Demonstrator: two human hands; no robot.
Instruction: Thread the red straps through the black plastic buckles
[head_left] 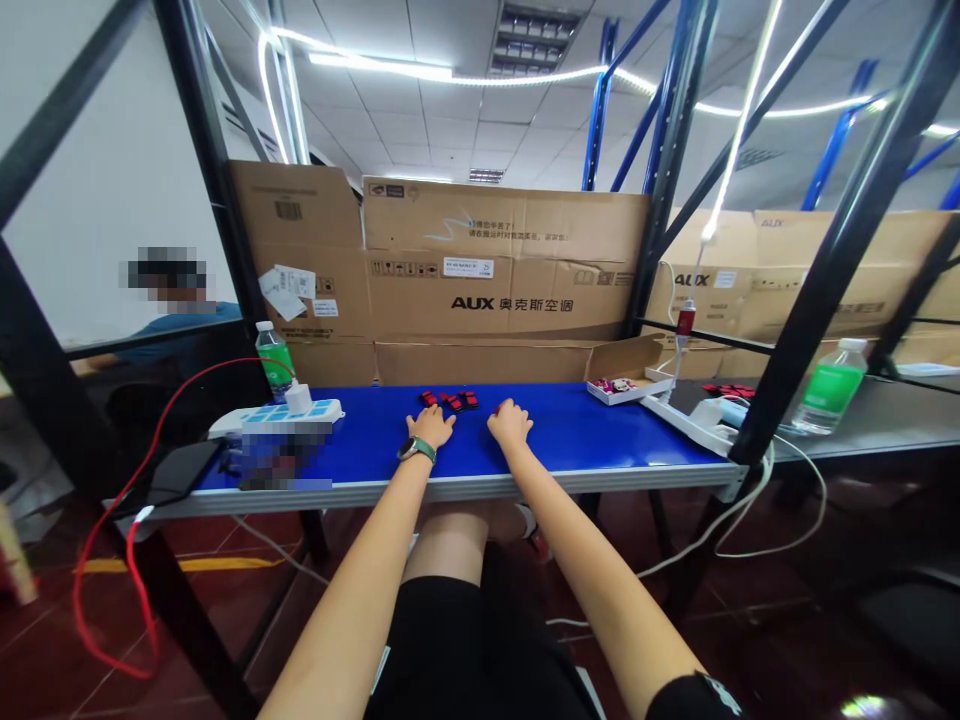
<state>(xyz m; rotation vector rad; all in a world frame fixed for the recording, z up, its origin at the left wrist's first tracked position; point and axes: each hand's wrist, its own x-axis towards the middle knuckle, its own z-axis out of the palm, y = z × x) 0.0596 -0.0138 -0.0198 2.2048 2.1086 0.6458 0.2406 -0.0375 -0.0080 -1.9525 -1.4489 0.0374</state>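
Observation:
Several small red-and-black pieces (451,401) lie loosely grouped on the blue tabletop (360,440). Just in front of them rests my left hand (431,427), palm down with its fingers apart; a watch with a green strap is on that wrist. My right hand (511,424) is closed a little to the right of the group, over the table. A bit of red shows at its fingertips, mostly hidden by the fingers, so I cannot make out its kind.
An open cardboard box (626,388) with small colourful items stands at the back right. On the left are a power strip (319,411), a green-labelled bottle (275,360) and a black tablet-like device (184,472). Cardboard panels (510,270) close off the back. Another person (180,310) sits beyond.

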